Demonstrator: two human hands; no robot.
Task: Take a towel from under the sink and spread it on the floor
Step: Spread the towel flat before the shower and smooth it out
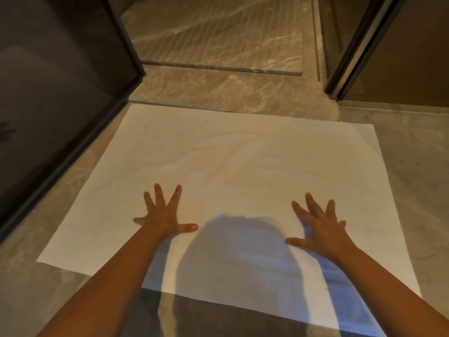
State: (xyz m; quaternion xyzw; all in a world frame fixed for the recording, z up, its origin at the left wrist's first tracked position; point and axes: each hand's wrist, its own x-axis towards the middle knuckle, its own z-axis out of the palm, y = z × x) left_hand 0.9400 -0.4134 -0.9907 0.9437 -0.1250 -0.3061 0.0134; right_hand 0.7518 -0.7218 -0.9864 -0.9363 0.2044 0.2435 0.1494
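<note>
A white towel (218, 161) lies spread out flat on the grey stone floor, its far edge at the shower threshold. My left hand (164, 214) rests palm down on the towel's near left part, fingers spread wide. My right hand (320, 227) lies palm down on the near right part, fingers also apart. Neither hand holds anything. A shadow of my head and arms falls across the towel's near edge.
A dark glass panel (56, 98) with a black frame runs along the left side of the towel. A marble shower floor (218, 37) lies beyond a low step. A dark door frame (357, 47) stands at the upper right. Bare grey floor (418, 166) borders the towel's right side.
</note>
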